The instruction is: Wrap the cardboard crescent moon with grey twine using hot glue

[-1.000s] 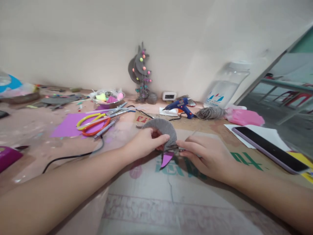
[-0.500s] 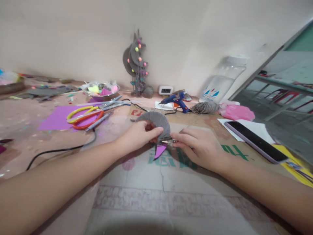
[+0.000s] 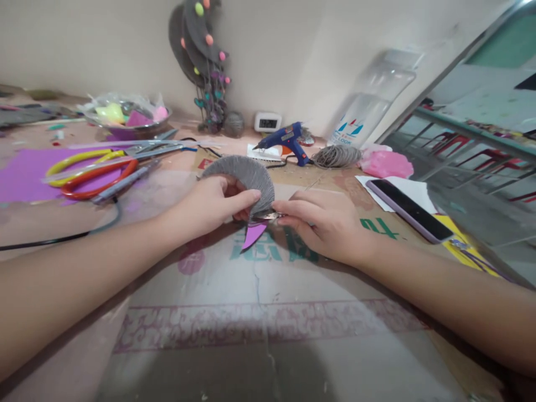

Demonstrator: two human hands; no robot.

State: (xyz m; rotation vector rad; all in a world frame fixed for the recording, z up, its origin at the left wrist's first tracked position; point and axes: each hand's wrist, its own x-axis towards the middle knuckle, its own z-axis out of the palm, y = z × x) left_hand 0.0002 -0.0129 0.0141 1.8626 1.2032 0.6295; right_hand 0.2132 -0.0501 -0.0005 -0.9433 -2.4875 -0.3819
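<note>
My left hand (image 3: 221, 204) grips a crescent moon (image 3: 245, 170) wound in grey yarn, thumb on its front and fingers curled into its inner curve. The crescent's lower tip is bare purple (image 3: 253, 234); the rest that shows is covered in yarn. My right hand (image 3: 322, 226) is closed, pinching a small silvery metal tool (image 3: 272, 215) that lies against the yarn just above the purple tip. Its exact kind is too small to make out. Both hands are over the cardboard sheet (image 3: 268, 290).
Behind the hands are a blue glue gun (image 3: 285, 139), a grey yarn bundle (image 3: 337, 157), a clock (image 3: 268, 121) and a bottle (image 3: 368, 103). Scissors (image 3: 96, 173) lie on purple sheet (image 3: 20, 176) at left. A phone (image 3: 410, 211) rests at right. Decorated moons (image 3: 201, 50) stand against the wall.
The camera view has shifted, so most things appear further left, and those at the back higher. Both hands keep their hold on the crescent and the metal tool.
</note>
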